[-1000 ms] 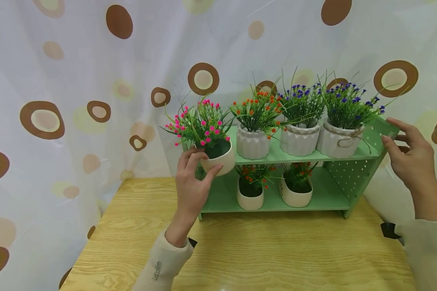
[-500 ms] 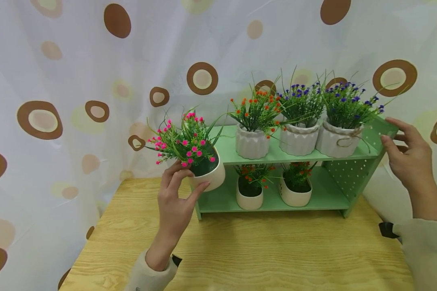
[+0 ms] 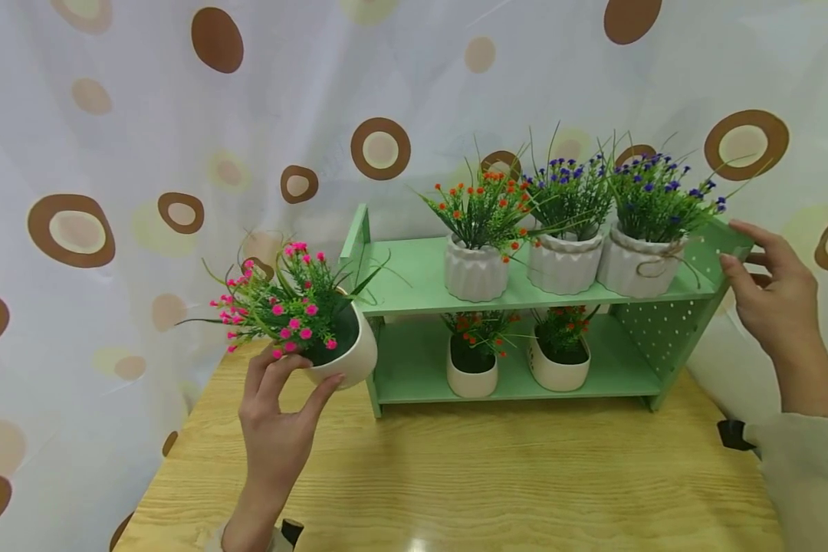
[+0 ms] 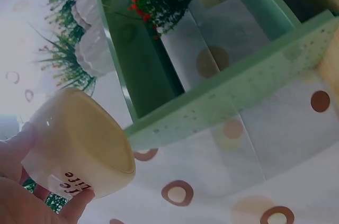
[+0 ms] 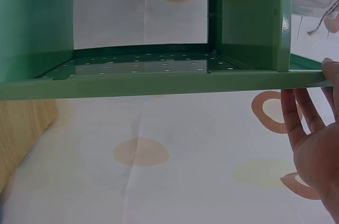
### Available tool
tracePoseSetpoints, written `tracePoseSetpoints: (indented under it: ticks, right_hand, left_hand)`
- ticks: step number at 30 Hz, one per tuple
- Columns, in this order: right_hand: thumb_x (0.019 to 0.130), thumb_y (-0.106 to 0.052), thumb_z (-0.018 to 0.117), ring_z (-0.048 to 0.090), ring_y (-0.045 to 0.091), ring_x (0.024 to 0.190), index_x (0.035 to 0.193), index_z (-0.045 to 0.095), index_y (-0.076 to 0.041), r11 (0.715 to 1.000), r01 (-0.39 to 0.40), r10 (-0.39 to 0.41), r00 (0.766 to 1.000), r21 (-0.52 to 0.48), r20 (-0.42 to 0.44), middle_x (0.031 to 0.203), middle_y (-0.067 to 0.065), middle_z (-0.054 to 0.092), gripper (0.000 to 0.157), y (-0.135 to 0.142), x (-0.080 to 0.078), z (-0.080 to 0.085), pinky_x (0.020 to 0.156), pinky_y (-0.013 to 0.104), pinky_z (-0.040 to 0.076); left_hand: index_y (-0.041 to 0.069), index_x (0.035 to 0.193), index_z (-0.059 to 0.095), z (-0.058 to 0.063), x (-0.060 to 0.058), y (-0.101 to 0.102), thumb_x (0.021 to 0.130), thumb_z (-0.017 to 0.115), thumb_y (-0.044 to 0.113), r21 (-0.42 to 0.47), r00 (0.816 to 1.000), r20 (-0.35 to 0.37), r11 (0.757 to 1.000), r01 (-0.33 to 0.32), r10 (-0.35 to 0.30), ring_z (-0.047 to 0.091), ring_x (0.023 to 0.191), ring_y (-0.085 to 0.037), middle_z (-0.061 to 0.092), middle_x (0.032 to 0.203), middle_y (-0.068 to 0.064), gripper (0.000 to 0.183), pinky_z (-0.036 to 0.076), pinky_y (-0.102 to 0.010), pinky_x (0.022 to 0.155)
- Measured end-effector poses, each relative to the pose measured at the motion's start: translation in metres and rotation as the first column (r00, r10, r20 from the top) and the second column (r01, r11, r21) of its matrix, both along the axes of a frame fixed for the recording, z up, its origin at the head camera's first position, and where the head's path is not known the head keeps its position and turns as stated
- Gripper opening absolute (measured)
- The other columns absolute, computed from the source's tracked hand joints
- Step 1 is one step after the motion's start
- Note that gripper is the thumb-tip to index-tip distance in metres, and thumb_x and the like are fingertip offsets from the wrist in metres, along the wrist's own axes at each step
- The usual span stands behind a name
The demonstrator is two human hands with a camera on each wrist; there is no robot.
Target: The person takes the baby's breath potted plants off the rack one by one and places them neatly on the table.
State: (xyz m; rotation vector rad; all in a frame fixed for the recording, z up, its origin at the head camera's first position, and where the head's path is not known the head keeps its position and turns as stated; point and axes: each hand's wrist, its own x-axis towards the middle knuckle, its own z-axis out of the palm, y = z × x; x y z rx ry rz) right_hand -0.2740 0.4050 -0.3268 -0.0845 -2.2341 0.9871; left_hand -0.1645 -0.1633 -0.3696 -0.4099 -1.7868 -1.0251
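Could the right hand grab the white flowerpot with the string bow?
Probably yes, if it lets go first: the right hand pinches the green end panel, and the white flowerpot stands near it. Only that panel seems to come between, and it looks low enough to reach over.

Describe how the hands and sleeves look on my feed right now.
The left hand and right hand are both bare. The right sleeve is pale beige and loose; only a sliver of the left sleeve, also pale, shows. One small black piece sticks out by the left cuff, another by the right.
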Motion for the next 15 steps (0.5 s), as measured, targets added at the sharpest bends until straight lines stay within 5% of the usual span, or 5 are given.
tracePoseSetpoints:
  ticks: [6,9,15]
  right_hand:
    - [0.109,-0.033,0.050,0.045,-0.006,0.128,0.157,0.041,-0.045,1.000,-0.002,0.002,1.000,-0.005,0.006,0.157,-0.006,0.046,0.050,0.000,0.001,0.001,0.108,0.013,0.039]
    - [0.109,-0.033,0.051,0.045,-0.007,0.126,0.156,0.041,-0.045,1.000,0.001,-0.001,1.000,-0.007,0.006,0.156,-0.006,0.046,0.050,-0.001,0.001,0.001,0.107,0.013,0.039]
    - [0.109,-0.032,0.051,0.045,-0.009,0.124,0.156,0.042,-0.045,1.000,-0.009,0.009,1.000,-0.013,-0.004,0.153,-0.010,0.048,0.050,-0.001,0.001,0.000,0.104,0.012,0.039]
  left_hand:
    - [-0.004,0.101,0.067,-0.004,0.000,-0.020,0.069,0.090,-0.011,0.050,0.998,0.069,0.999,-0.014,0.011,0.054,0.118,-0.006,0.056,0.114,0.002,0.040,0.047,-0.013,0.105]
    - [-0.006,0.101,0.066,-0.008,-0.004,-0.029,0.070,0.088,-0.015,0.063,0.996,0.088,0.998,-0.019,0.013,0.053,0.120,-0.005,0.053,0.118,0.010,0.039,0.047,-0.014,0.106]
    - [-0.006,0.100,0.066,-0.017,-0.019,-0.043,0.072,0.088,-0.013,0.058,0.995,0.085,0.996,-0.065,0.060,0.053,0.121,-0.003,0.055,0.114,0.005,0.037,0.046,-0.013,0.106]
